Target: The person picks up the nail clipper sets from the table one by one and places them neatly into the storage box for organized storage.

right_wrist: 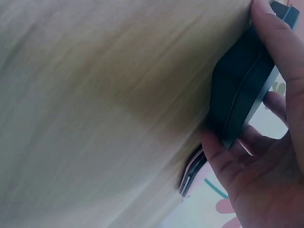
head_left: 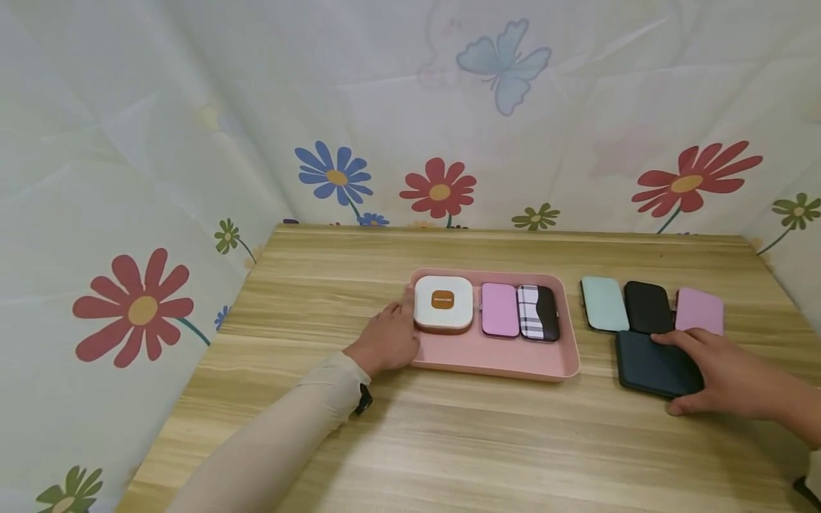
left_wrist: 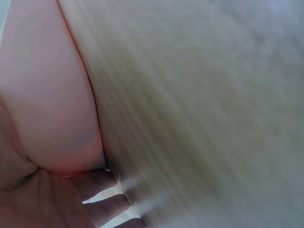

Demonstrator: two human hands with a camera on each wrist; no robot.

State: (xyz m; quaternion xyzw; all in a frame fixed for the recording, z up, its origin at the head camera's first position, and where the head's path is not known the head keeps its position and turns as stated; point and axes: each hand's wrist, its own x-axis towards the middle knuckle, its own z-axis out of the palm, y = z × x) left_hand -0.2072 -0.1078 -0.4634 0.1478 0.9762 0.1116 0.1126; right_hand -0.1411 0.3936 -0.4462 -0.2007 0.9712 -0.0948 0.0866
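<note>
Right hand (head_left: pixel 731 374): thumb and fingers parted only by the gripped item, the dark case (head_left: pixel 654 363), located right of the pink tray (head_left: pixel 487 356). Left hand (head_left: pixel 388 338): fingers extended against the tray's left wall; no grip visible. Caution: holding one end only may let the case tip or slip; low sideways travel could strike the tray's right wall. Long axis: roughly parallel to the tray's long side, right end angled slightly toward the person.

Pale beige sleeve (head_left: pixel 276 431), black wrist strap (head_left: pixel 364 399)
</note>
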